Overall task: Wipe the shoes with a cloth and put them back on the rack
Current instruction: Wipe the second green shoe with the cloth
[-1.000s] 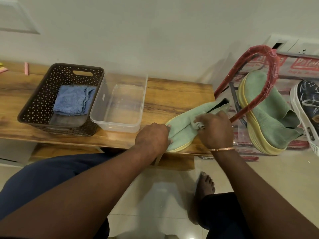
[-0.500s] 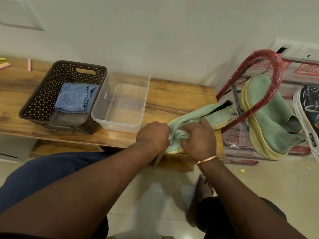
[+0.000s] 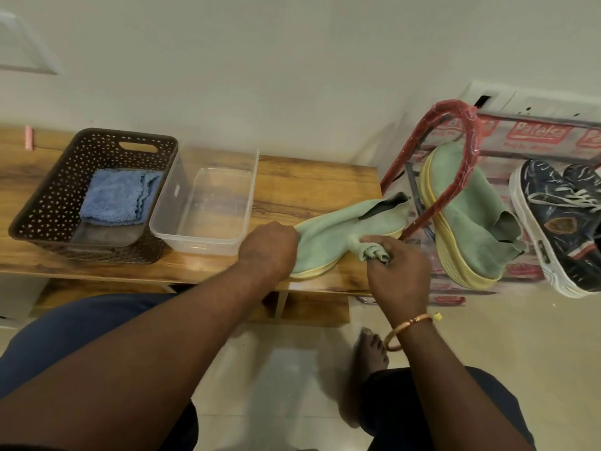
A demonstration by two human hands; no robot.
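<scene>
Head view is showing a person sitting at a low wooden worktop (image 3: 309, 177), working on a green shoe (image 3: 338, 236) with a yellow sole. The shoe is lying on the right end of the worktop, close to the near edge. Its long axis is running from the toe at near-left to the open collar at far-right, so the collar is pointing at the rack (image 3: 455, 164), which is standing just beside the worktop's right end.

The left hand (image 3: 268, 252) is holding the toe end, fingers curled over it and pinning the shoe down. The right hand (image 3: 398, 271) is sitting at the shoe's near side around mid-length, its fingers (image 3: 392, 249) pinching a bunched green cloth (image 3: 370, 252) that is touching the upper. Judging by this, wiping is under way and this shoe is not yet back on the rack.

The right hand is lying nearer the rack and the heel end, so it looks like the better one for carrying the shoe rightward; the left would be reaching across.

A second green shoe (image 3: 468, 216) is already leaning on the rack behind the red frame, a dark sneaker (image 3: 559, 222) just right of it. Well to the left, a brown basket (image 3: 48, 216) is holding a blue cloth (image 3: 113, 200), with a clear tub (image 3: 169, 232) touching its right side.
</scene>
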